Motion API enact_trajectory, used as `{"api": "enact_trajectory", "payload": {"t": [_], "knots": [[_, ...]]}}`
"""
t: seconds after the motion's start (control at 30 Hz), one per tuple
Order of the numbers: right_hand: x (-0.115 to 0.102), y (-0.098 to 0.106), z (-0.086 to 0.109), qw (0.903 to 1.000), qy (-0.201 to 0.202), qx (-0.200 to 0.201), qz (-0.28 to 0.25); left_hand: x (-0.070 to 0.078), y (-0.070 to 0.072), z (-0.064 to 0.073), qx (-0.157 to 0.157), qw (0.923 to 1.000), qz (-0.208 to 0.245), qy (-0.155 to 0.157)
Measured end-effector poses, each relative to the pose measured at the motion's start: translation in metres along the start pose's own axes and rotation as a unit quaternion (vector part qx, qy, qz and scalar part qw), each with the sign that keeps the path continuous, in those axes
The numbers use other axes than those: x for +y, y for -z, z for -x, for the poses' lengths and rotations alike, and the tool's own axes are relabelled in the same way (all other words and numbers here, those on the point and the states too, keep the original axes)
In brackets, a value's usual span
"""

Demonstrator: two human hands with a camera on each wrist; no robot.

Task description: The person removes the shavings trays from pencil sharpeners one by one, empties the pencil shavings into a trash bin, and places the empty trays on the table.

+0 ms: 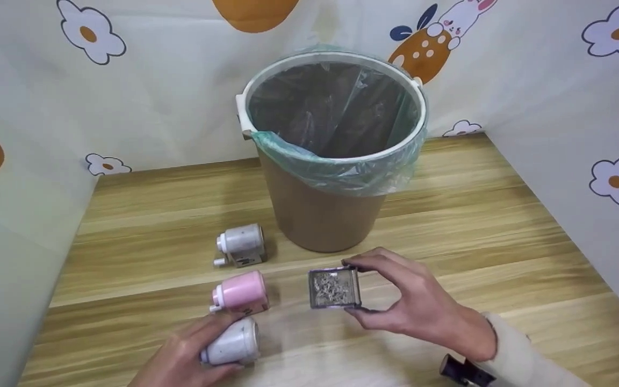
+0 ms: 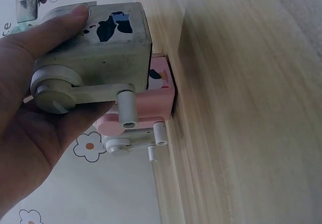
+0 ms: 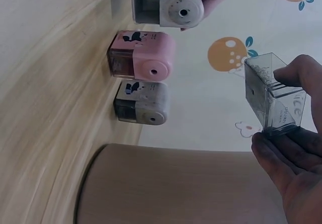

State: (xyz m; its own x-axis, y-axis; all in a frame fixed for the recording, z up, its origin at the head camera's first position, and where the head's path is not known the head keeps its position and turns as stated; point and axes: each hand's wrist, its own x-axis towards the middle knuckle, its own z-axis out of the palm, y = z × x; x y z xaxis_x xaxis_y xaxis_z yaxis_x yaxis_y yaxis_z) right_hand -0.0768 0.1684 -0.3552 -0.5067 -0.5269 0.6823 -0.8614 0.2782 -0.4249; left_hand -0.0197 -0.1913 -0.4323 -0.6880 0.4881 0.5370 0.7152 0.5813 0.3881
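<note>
My left hand (image 1: 183,346) grips a white hand-crank pencil sharpener (image 1: 232,343) at the front left, thumb along one side. In the left wrist view its crank handle (image 2: 127,110) points toward the camera. The right wrist view shows a hollow drawer slot (image 3: 147,6) in its body. Between thumb and fingertips, my right hand (image 1: 425,301) holds the clear shavings drawer (image 1: 334,288), with dark pencil shavings inside. Beyond the left hand stand a pink pencil sharpener (image 1: 242,291) and a grey-white one (image 1: 245,241), their drawers in place.
A brown trash bin (image 1: 323,215) with a white rim and a translucent green liner (image 1: 352,180) stands behind the drawer. Pale cloth walls (image 1: 164,97) with flower prints enclose the wooden tabletop (image 1: 148,231). A dark object (image 1: 465,371) sits by the right sleeve.
</note>
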Motion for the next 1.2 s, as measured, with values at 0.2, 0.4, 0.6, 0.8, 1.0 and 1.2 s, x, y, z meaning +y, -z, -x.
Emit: {"api": "enact_trajectory", "payload": {"t": [0.2, 0.4, 0.6, 0.8, 1.0, 1.2], "knots": [[0.0, 0.008, -0.006, 0.9996, 0.027, 0.006, 0.007, -0.002, -0.002, 0.005, 0.0, 0.9998, -0.019, 0.009], [0.0, 0.015, -0.013, 0.9989, 0.045, 0.008, 0.012, -0.006, -0.006, 0.01, -0.01, 0.9995, -0.015, 0.027], [-0.002, 0.021, -0.02, 0.9984, 0.051, 0.015, 0.02, -0.007, -0.009, 0.012, -0.01, 0.9992, -0.013, 0.037], [-0.003, 0.028, -0.024, 0.9984, 0.047, 0.016, 0.025, -0.008, -0.011, 0.013, -0.008, 0.9994, 0.004, 0.032], [-0.004, 0.034, -0.027, 0.9984, 0.039, 0.02, 0.034, -0.008, -0.012, 0.015, -0.026, 0.9982, 0.02, 0.051], [-0.007, 0.04, -0.03, 0.9993, -0.007, 0.024, 0.029, -0.009, -0.012, 0.014, -0.024, 0.9983, 0.015, 0.052]]}}
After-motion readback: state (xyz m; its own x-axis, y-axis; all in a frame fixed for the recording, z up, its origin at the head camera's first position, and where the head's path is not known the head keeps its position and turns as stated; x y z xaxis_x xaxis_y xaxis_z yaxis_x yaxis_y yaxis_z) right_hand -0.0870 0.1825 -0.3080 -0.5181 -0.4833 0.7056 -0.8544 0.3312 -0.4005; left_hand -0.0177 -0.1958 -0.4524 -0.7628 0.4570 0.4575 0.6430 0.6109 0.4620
